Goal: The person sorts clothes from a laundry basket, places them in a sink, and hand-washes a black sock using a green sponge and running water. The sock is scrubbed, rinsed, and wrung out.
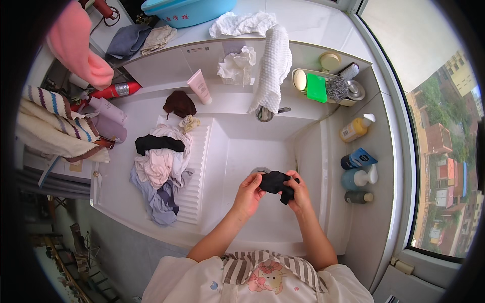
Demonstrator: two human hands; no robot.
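Observation:
Over the basin of a white laundry sink point(261, 223), my left hand point(250, 189) and my right hand point(297, 193) both hold a small black cloth point(274, 182), perhaps a sock. My left fingers pinch one end, and my right fingers grip the bunched other end. Below it the metal drain point(260, 170) is partly hidden. To the left, on and beside the ribbed washboard point(193, 189), lies a pile of pale pink and light blue clothes point(159, 166), with another black cloth point(160, 144) across its top.
A towel-wrapped faucet point(271, 72) rises behind the basin. Along the right ledge stand a yellow pump bottle point(352, 129), a blue tube point(358, 159) and other bottles. A soap rack point(316, 85) fills the back right corner. A dark brown cloth point(180, 104) and pink tube point(199, 87) sit back left.

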